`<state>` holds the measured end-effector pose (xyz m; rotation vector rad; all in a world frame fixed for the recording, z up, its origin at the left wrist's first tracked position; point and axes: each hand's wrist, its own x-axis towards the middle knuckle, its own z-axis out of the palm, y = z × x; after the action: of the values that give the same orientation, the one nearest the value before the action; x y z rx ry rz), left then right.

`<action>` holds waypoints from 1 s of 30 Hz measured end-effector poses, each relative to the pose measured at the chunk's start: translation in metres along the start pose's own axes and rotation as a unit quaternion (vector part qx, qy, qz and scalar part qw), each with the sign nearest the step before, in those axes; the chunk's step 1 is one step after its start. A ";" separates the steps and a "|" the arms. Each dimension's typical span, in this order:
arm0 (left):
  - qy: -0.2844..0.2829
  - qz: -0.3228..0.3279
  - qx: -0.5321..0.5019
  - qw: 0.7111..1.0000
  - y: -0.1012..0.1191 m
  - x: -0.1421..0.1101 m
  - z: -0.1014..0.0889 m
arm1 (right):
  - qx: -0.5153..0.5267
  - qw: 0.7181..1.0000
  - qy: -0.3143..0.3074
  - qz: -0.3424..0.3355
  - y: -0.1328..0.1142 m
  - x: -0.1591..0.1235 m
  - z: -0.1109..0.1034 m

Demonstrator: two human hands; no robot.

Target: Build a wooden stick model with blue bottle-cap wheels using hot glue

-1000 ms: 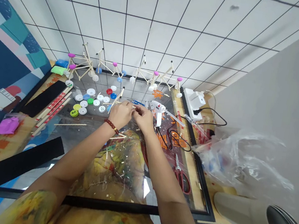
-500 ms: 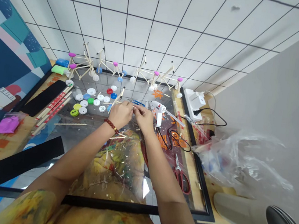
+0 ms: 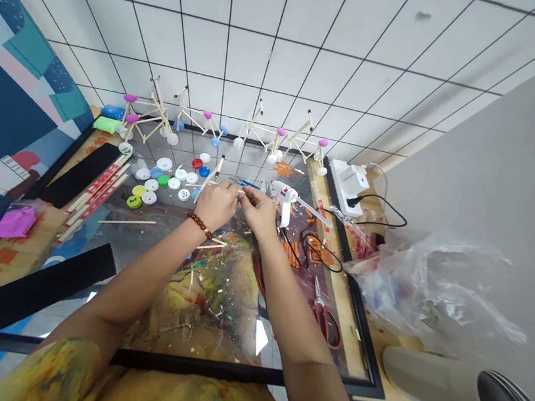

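Wooden stick (image 3: 226, 186) sits pinched crosswise at the fingertips of both hands, above the far part of a black-framed glass panel (image 3: 126, 358). The left hand (image 3: 215, 205), with a red bead bracelet (image 3: 199, 225) on its wrist, is curled nearly closed; the right hand (image 3: 257, 215) is curled the same way, just beside it, knuckles up. A black-tipped stick (image 3: 214, 173) rises past the left hand, though whether that hand grips it is hard to tell. Just ahead lie scattered bottle caps (image 3: 165, 181) in white, blue, red, green and yellow. To the right of the hands sits a white hot glue gun (image 3: 284, 196), its black cord (image 3: 315, 250) looping near red-handled scissors (image 3: 325, 321). Farther off stand stick frames (image 3: 147, 118) with purple caps, and a clear plastic bag (image 3: 435, 284) bunches at the right. Black felt strips (image 3: 77, 174) lie on the left.
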<state>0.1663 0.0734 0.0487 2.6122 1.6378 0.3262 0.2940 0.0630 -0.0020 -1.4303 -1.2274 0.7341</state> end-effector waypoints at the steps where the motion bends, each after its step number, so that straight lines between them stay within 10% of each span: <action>1: -0.001 0.000 -0.001 1.000 0.000 0.000 0.000 | 0.002 1.000 -0.002 0.005 0.001 0.000 0.000; 18: 0.029 0.038 -0.025 0.999 0.000 -0.016 -0.015 | -0.048 0.998 -0.030 -0.026 -0.003 -0.001 -0.007; 24: 0.215 0.130 -0.121 0.960 -0.027 -0.052 -0.035 | -0.039 0.999 -0.007 0.013 0.002 0.001 -0.005; 30: 0.337 0.027 -0.279 0.899 -0.073 -0.027 -0.017 | -0.022 0.999 -0.011 0.021 0.004 0.002 -0.002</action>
<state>0.0874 0.0804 0.0500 2.1943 1.2909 1.5801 0.2975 0.0643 -0.0055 -1.4913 -1.2416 0.7567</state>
